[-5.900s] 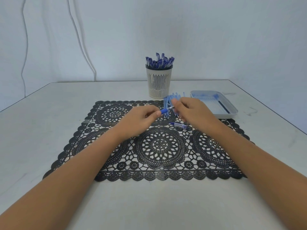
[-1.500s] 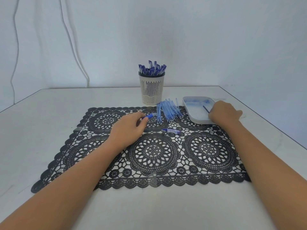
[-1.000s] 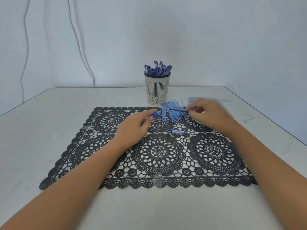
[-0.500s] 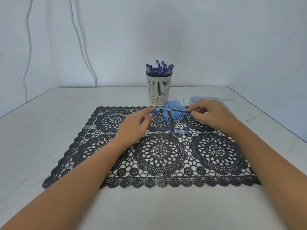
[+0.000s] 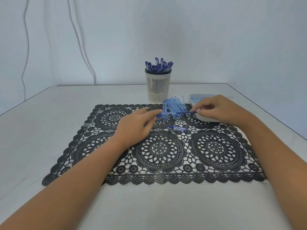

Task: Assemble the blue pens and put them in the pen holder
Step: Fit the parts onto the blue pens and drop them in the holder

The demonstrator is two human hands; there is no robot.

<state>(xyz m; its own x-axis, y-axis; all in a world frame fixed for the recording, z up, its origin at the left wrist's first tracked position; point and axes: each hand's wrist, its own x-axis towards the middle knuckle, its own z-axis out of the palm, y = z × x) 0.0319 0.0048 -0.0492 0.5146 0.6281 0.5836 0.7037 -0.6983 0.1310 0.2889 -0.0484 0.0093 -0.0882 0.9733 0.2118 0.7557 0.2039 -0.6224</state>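
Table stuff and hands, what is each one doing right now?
left hand: pinches the pen barrel.
right hand: pinches the refill.
pen barrel: held level over the mat.
refill: partly inside the barrel.
pen holder: upright, full of capped pens.
loose barrels: piled on the mat.
pen cap: lying on the mat.
tray: partly hidden behind the right hand.

Pale wall [image 5: 216,39], white cables [image 5: 79,39], grey table [image 5: 41,122].

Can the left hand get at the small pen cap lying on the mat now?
Probably yes: the cap lies uncovered on the mat close beside the left hand, with nothing between them. But that hand pinches a pen barrel, so it is busy.
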